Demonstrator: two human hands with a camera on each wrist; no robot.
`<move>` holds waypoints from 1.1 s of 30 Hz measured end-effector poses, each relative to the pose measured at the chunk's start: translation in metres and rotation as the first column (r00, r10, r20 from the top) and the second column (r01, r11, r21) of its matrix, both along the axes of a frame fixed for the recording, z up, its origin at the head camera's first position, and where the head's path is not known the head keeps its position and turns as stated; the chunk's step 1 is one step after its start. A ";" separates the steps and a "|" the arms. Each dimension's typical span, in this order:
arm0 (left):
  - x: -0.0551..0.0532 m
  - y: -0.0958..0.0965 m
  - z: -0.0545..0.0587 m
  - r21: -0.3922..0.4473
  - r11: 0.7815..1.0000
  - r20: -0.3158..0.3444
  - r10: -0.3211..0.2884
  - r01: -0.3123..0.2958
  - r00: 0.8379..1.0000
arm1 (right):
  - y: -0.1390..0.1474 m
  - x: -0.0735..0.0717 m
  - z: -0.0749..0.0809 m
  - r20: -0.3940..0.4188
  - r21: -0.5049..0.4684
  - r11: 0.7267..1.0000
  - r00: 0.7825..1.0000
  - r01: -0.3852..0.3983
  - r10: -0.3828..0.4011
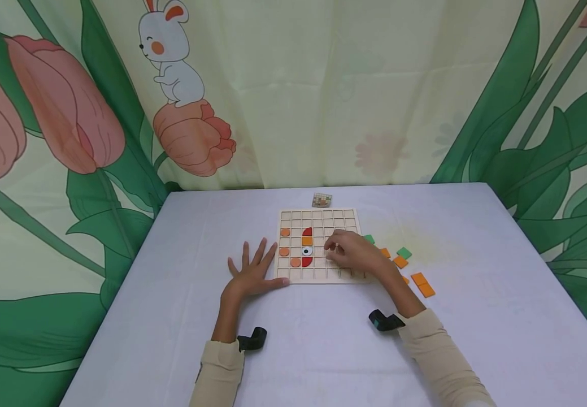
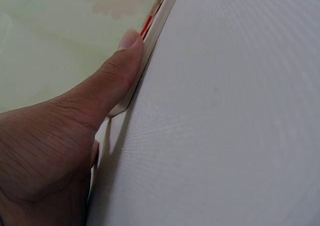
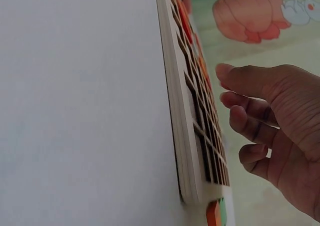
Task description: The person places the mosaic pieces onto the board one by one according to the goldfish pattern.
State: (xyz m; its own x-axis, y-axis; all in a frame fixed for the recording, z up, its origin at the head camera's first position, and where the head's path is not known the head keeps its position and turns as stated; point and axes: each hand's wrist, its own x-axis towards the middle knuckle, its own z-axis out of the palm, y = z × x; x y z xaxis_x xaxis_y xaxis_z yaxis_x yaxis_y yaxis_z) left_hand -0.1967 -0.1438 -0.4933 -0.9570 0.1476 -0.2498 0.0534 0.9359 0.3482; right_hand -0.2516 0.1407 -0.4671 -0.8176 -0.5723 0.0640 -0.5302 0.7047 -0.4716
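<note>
A pale wooden grid board (image 1: 334, 215) lies on the table. In its left half sit orange round tiles (image 1: 284, 251), red quarter-round tiles (image 1: 307, 262), an orange square tile (image 1: 307, 241) and a white tile with an eye (image 1: 307, 251). My left hand (image 1: 252, 277) is spread flat at the board's left side; its thumb (image 2: 107, 80) rests along the front-left edge. Over the right half hovers my right hand (image 1: 356, 250), hiding some cells. In the right wrist view its fingers (image 3: 250, 116) are loosely bent above the grid, thumb apart from them, with nothing visible between.
Right of the board, green tiles (image 1: 404, 252) and orange tiles (image 1: 422, 284) lie scattered, some partly behind the right forearm. A small patterned piece (image 1: 321, 200) lies behind the board. White cloth (image 1: 171, 316) covers the table, and a printed curtain (image 1: 298, 113) hangs beyond it.
</note>
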 end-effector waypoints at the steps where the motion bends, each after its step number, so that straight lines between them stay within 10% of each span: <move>1: 0.000 0.000 0.000 0.000 1.000 0.000 0.001 -0.001 1.000 | 0.005 0.000 0.000 -0.001 0.001 1.000 1.000 0.010 -0.010; 33: -0.001 -0.001 0.000 0.017 1.000 0.008 0.000 -0.001 1.000 | 0.091 0.015 -0.004 0.045 0.079 0.986 0.987 0.148 -0.152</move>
